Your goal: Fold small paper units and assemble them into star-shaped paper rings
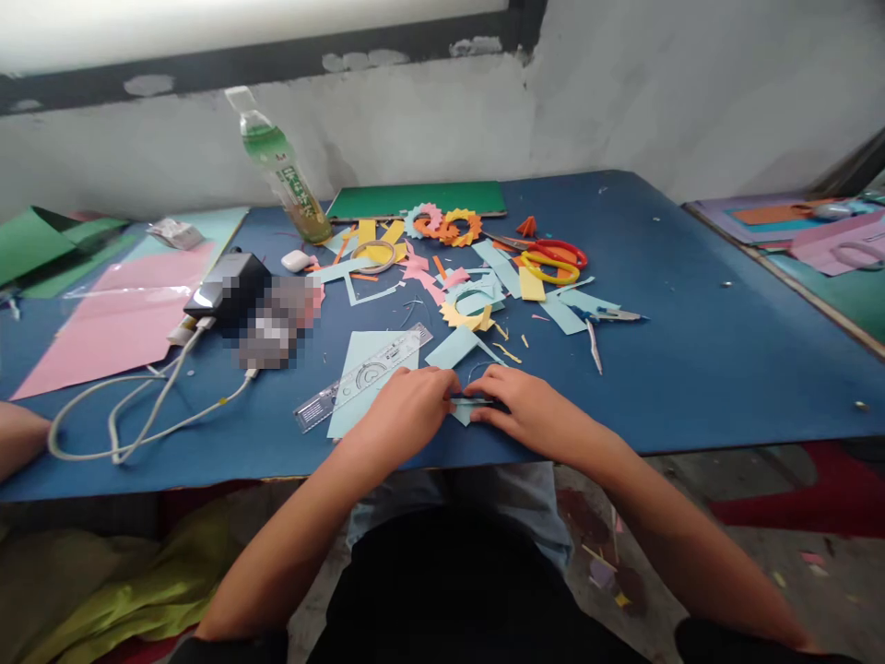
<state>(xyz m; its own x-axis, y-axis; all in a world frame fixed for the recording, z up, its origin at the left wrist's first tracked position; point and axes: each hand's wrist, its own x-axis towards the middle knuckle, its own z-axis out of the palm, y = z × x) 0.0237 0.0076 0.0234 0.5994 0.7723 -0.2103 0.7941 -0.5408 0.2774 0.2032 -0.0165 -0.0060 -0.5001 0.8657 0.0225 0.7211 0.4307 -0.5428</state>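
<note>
Close to the table's front edge, a small folded piece of light blue paper point(465, 412) is between my two hands. Its left end is pinched by the closed fingers of my left hand point(417, 404). My right hand point(520, 402) grips the other end, with thumb and fingers closed round it. Part of the paper is hidden by the fingers. Beside my left hand, a clear plastic ruler point(373, 371) lies across a light blue sheet point(351, 418). Just beyond the hands is a light blue paper strip point(453, 348).
Paper rings point(465, 231), scraps point(419, 267), red-and-yellow scissors point(553, 258) and a utility knife point(612, 314) lie farther back. A drink bottle point(287, 180) stands back left. A black power bank point(228, 288) with a white cable point(156, 424) is left. Another person's arm point(20, 441) rests at the left edge.
</note>
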